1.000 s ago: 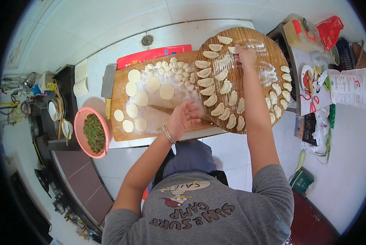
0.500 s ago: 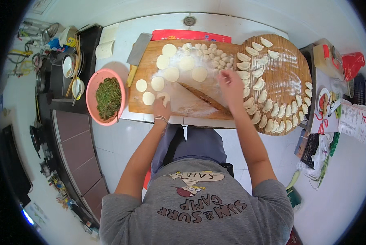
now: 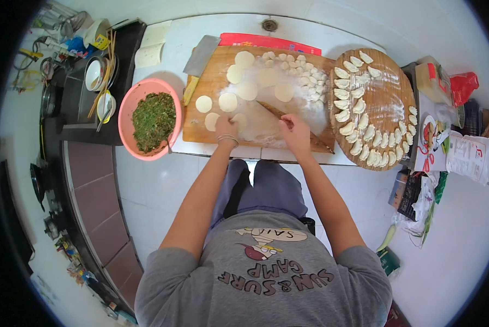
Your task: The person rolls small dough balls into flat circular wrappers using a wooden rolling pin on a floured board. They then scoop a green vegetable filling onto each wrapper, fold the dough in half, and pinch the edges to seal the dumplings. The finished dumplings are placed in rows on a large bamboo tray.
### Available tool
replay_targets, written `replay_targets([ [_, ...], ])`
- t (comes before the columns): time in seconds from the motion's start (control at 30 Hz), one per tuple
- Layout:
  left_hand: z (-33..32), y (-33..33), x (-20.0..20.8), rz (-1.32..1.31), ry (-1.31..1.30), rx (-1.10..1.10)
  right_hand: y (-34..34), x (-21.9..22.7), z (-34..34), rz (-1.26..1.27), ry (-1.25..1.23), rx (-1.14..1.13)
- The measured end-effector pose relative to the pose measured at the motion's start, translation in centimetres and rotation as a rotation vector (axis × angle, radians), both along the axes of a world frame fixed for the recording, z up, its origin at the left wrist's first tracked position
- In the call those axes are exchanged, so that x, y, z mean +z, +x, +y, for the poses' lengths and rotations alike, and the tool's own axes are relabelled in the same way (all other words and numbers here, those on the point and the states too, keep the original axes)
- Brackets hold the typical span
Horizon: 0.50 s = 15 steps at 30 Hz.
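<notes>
On the floured wooden board (image 3: 201, 133), my left hand (image 3: 225, 129) has its fingers closed at the edge of a round dough wrapper (image 3: 239, 121). My right hand (image 3: 296, 135) is curled over the middle of a thin brown rolling pin (image 3: 270, 108), which lies slanted across the board. Its fingertips are pinched together, and whatever is between them is too small to make out. Several flat wrappers (image 3: 228, 102) lie left of and beyond my hands. Small floured dough pieces (image 3: 311, 82) cluster at the board's far right.
A pink bowl (image 3: 123, 117) of chopped green filling (image 3: 154, 121) stands left of the board. A cleaver (image 3: 201, 56) lies at the far left corner. To the right, a round wooden board (image 3: 389, 90) carries rows of folded dumplings (image 3: 341, 94). Chopsticks (image 3: 104, 82) rest over bowls farther left.
My right hand has come nearer and left, from beside the dough pieces to over the rolling pin. My left hand stays at its wrapper. The whole view has shifted slightly.
</notes>
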<state>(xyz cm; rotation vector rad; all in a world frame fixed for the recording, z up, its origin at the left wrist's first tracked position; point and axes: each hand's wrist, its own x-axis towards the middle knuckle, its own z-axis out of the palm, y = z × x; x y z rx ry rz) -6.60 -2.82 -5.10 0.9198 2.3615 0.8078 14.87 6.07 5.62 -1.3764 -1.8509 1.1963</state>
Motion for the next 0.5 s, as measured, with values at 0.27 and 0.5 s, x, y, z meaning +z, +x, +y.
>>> replay_targets([
  [0.27, -9.3, -2.6, 12.1, -0.714, 0.611, 0.154, -10.4, 1.2, -4.9, -0.078, 0.053, 0.326],
  [0.5, -20.0, -11.1, 16.2, -1.136, 0.708, 0.500, -23.4, 1.0, -11.4, -0.087, 0.556, 0.945],
])
